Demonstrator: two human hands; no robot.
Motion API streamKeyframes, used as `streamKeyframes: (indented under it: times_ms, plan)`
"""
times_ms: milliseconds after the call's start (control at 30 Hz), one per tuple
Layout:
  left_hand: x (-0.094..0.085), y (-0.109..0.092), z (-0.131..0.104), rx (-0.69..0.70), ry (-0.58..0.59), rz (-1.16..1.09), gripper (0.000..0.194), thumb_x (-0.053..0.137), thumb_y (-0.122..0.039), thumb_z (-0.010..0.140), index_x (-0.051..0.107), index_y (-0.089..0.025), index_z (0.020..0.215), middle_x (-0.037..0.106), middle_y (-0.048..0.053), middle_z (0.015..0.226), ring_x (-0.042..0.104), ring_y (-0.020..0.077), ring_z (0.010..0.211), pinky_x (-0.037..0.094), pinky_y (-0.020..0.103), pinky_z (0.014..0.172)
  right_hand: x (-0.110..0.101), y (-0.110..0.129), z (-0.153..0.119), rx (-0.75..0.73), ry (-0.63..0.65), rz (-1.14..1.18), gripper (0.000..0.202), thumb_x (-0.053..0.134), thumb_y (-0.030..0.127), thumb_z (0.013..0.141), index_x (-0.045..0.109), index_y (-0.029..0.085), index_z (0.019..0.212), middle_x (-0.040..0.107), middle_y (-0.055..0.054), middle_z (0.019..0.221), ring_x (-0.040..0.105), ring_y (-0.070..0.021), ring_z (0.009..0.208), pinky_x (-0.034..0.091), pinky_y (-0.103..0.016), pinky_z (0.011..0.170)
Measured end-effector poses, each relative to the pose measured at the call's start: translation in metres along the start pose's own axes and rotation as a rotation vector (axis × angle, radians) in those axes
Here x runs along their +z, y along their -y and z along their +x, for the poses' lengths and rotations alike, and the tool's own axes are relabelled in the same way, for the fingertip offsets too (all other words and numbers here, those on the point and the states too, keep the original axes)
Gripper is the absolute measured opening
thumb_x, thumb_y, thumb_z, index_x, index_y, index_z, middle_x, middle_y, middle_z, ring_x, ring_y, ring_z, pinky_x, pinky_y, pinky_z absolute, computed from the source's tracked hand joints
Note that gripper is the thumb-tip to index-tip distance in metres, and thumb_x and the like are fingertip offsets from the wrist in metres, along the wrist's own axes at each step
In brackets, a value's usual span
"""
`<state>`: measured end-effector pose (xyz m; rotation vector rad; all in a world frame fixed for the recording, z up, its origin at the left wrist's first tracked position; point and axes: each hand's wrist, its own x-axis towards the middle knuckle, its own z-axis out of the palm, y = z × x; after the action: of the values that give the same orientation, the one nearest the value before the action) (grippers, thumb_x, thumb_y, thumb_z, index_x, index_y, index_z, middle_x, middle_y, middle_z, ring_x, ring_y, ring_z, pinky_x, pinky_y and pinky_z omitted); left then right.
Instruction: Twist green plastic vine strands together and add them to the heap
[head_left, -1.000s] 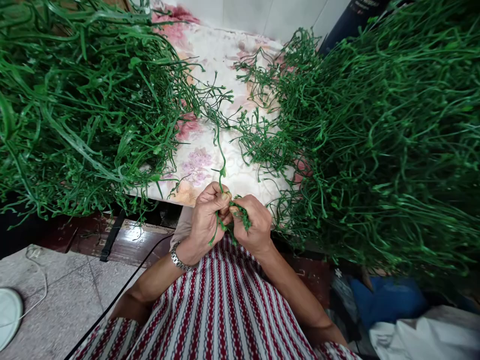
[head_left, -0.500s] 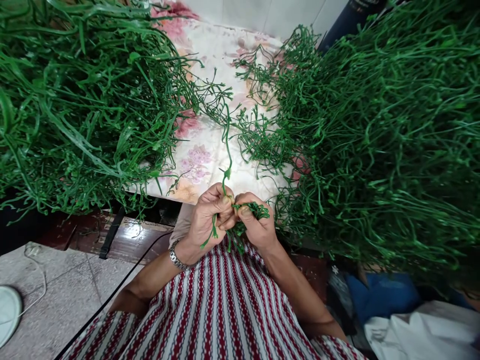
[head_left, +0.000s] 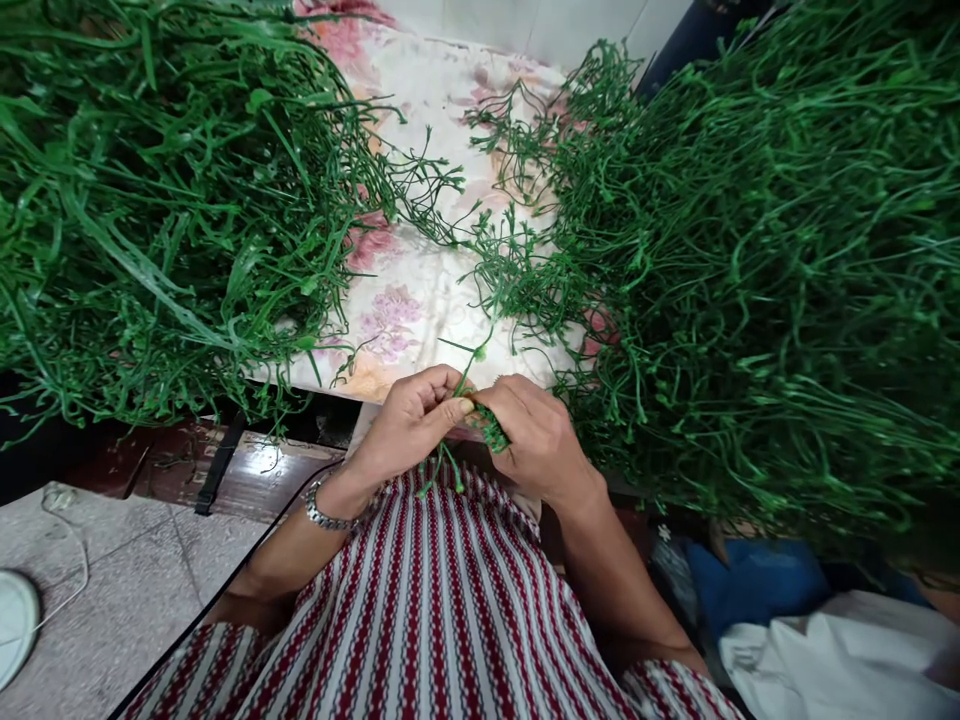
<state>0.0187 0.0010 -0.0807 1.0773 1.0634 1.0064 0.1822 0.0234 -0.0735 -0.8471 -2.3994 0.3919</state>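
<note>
Low in front of my striped top, my left hand (head_left: 412, 420) pinches a thin green branching stem (head_left: 477, 356) that looks like plastic, its upper end pointing away over the table edge. My right hand (head_left: 540, 435) is closed beside it, fingertips almost meeting those of the left. Within the right hand's curled fingers sits a small clump of green stem tips (head_left: 493, 430). Several tips with small knobs dangle below the left fingers. The exact contact between the fingertips and the stem is partly hidden.
A large heap of green stems (head_left: 187, 230) covers the left side, and another heap (head_left: 765, 290) fills the right. Between them shows a flowered tablecloth (head_left: 442, 310) with some stray stems. White cloth (head_left: 840, 650) and blue cloth (head_left: 757, 590) lie at lower right.
My right hand has turned so its back faces up. The left hand has tilted over, and the stem's upper end has swung to the right.
</note>
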Motion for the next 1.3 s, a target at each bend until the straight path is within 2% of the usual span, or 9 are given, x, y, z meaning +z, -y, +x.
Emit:
streamKeyframes:
  times_ms: [100,200,333,533,600,700,833,1100,1300]
  plan:
    - [-0.006,-0.002,0.001,-0.04,0.079,0.121,0.031,0.056,-0.03,0.079,0.038,-0.015,0.057,0.029,-0.006,0.055,0.028,0.0054,0.051,0.024,0.018,0.046,-0.004,0.004,0.002,-0.023,0.068,-0.193,0.016,0.042,0.013,0.084,0.056,0.014,0.076,0.054,-0.007,0.067,0.046,-0.0177,0.066,0.039,-0.03,0.063]
    - [-0.009,-0.002,0.002,-0.02,0.116,0.156,0.038,0.053,-0.031,0.079,0.03,-0.016,0.053,0.021,-0.006,0.054,0.021,0.0055,0.05,0.019,0.02,0.046,-0.007,0.007,0.003,0.005,0.111,-0.216,0.016,0.04,0.011,0.084,0.055,0.014,0.077,0.055,-0.007,0.07,0.048,-0.0183,0.069,0.04,-0.03,0.066]
    - [-0.007,0.0,-0.001,0.129,0.081,0.266,0.036,0.049,-0.028,0.082,0.031,-0.016,0.053,0.024,-0.005,0.055,0.024,0.0063,0.052,0.021,0.021,0.048,-0.009,0.004,0.006,0.13,0.243,0.074,0.01,0.046,0.022,0.086,0.053,0.014,0.085,0.058,-0.006,0.077,0.051,-0.0149,0.071,0.039,-0.025,0.064]
    - [-0.008,0.002,-0.005,0.267,0.143,0.493,0.032,0.043,-0.02,0.085,0.03,-0.016,0.056,0.028,-0.005,0.055,0.027,0.0068,0.052,0.022,0.022,0.051,-0.01,-0.002,0.005,0.322,0.416,0.374,0.022,0.053,0.029,0.084,0.051,0.015,0.068,0.046,0.004,0.057,0.04,-0.0066,0.051,0.029,-0.02,0.051]
    - [-0.01,0.001,-0.006,0.258,0.235,0.424,0.033,0.044,-0.022,0.085,0.03,-0.016,0.056,0.028,-0.005,0.054,0.027,0.0067,0.051,0.021,0.023,0.05,-0.007,-0.002,0.003,0.304,0.398,0.54,0.023,0.055,0.029,0.083,0.051,0.015,0.066,0.043,0.005,0.055,0.037,-0.0056,0.05,0.028,-0.019,0.05]
    - [-0.013,0.0,-0.009,0.188,0.342,0.16,0.034,0.046,-0.028,0.084,0.033,-0.016,0.055,0.027,-0.005,0.052,0.024,0.0064,0.048,0.019,0.023,0.047,0.0,0.002,-0.001,0.278,0.301,0.903,0.022,0.057,0.031,0.082,0.054,0.014,0.069,0.045,0.005,0.056,0.037,-0.0052,0.049,0.031,-0.018,0.049]
    - [-0.011,0.001,-0.014,0.054,0.303,-0.105,0.036,0.05,-0.036,0.081,0.04,-0.015,0.053,0.029,-0.004,0.048,0.025,0.0067,0.045,0.017,0.024,0.045,0.007,0.008,-0.002,0.286,0.17,1.201,0.018,0.063,0.027,0.078,0.055,0.014,0.068,0.051,0.004,0.06,0.041,-0.0053,0.05,0.034,-0.018,0.05]
    - [-0.001,0.014,-0.02,-0.001,0.243,-0.395,0.032,0.058,-0.035,0.076,0.048,-0.014,0.053,0.037,-0.003,0.046,0.029,0.0063,0.043,0.02,0.023,0.043,0.013,0.009,-0.004,0.282,0.135,1.371,0.016,0.062,0.024,0.077,0.058,0.012,0.066,0.053,0.001,0.059,0.045,-0.0064,0.05,0.035,-0.019,0.048]
    - [0.001,0.013,-0.022,0.02,0.257,-0.45,0.03,0.059,-0.034,0.073,0.053,-0.014,0.053,0.04,-0.002,0.047,0.03,0.0064,0.041,0.022,0.023,0.041,0.015,0.011,-0.004,0.268,0.11,1.422,0.021,0.063,0.03,0.075,0.057,0.014,0.063,0.052,0.002,0.055,0.044,-0.0063,0.047,0.037,-0.019,0.047]
